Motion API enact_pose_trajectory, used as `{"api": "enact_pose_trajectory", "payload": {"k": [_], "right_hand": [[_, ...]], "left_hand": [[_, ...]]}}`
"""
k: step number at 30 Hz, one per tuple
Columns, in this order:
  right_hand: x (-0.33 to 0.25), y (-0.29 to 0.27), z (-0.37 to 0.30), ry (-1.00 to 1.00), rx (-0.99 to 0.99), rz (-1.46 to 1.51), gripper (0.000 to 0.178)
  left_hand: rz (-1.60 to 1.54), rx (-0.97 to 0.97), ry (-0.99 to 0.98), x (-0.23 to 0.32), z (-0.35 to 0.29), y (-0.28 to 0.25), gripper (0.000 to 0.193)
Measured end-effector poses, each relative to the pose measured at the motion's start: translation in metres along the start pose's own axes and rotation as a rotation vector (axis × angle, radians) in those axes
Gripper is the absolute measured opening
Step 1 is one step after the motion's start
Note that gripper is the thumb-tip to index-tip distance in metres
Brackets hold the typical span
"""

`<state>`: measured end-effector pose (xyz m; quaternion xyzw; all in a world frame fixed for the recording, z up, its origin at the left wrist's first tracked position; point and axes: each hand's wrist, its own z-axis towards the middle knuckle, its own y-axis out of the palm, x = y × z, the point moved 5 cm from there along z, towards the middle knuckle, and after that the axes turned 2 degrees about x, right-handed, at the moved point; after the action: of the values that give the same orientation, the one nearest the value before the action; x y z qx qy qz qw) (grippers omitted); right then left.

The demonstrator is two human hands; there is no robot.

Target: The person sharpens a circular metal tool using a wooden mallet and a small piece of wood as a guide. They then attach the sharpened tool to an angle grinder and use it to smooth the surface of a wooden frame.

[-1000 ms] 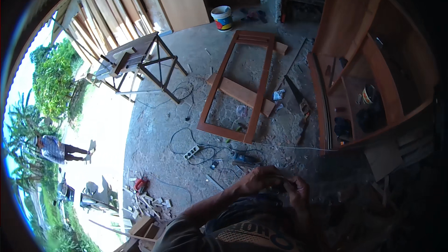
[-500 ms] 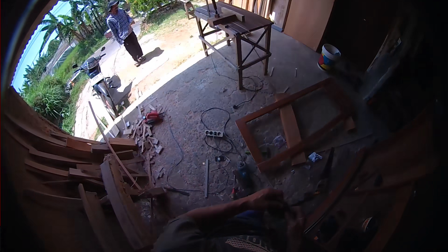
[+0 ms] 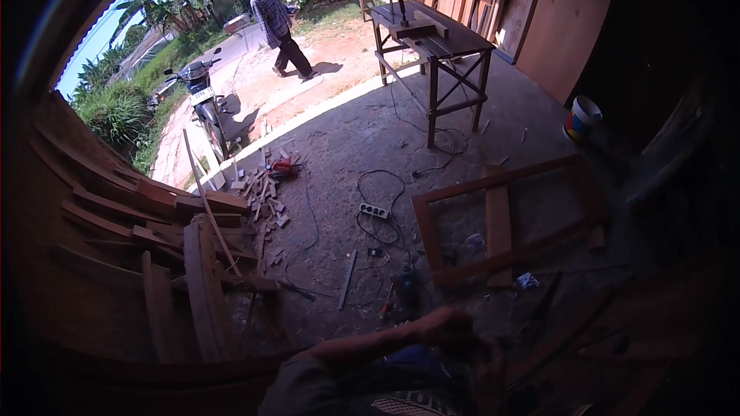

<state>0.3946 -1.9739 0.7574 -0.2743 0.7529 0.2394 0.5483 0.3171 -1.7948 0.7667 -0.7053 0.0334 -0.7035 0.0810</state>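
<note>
My left forearm comes in from the lower edge in a grey sleeve, and my left hand is curled closed near the lower middle. What it holds, if anything, is lost in the dark. Close beside it on the right, my right hand is in deep shadow, its fingers not readable. Just beyond my hands a dark blue-green power tool stands on the floor, with a small red-handled tool next to it. A brown wooden frame lies farther right, a loose board across it.
A power strip with looping cables and a metal strip lie on the concrete. Timber and offcuts, with a red power tool, fill the left. Beyond stand a work table, a bucket, a motorbike and a person.
The view has swung left, so the floor things sit farther right. The person outside has turned and is striding to the right. My hands stay close together.
</note>
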Motion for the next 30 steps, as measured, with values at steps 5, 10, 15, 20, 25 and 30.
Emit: {"api": "enact_pose_trajectory", "payload": {"k": [5,10,15,20,25,30], "right_hand": [[0.013,-0.036,0.012,-0.03,-0.226,-0.359,0.014],[-0.013,-0.06,0.0,-0.033,-0.208,-0.323,0.013],[0.03,-0.103,-0.004,-0.033,-0.267,-0.062,0.018],[-0.012,-0.104,0.005,-0.122,-0.296,-0.326,0.027],[0.008,-0.113,0.006,-0.122,-0.304,-0.244,0.029],[0.003,-0.115,0.017,-0.114,-0.326,-0.35,0.03]], "left_hand": [[-0.069,0.115,-0.038,-0.006,-0.005,0.036,0.019],[-0.092,0.186,-0.168,0.004,-0.001,0.06,0.023],[-0.054,0.066,-0.191,0.014,0.024,0.105,0.022],[-0.413,0.35,-0.339,0.019,0.02,0.115,0.023],[-0.34,0.306,-0.28,-0.079,0.015,0.104,0.022],[-0.252,0.046,-0.167,-0.036,0.054,0.099,0.026]]}}
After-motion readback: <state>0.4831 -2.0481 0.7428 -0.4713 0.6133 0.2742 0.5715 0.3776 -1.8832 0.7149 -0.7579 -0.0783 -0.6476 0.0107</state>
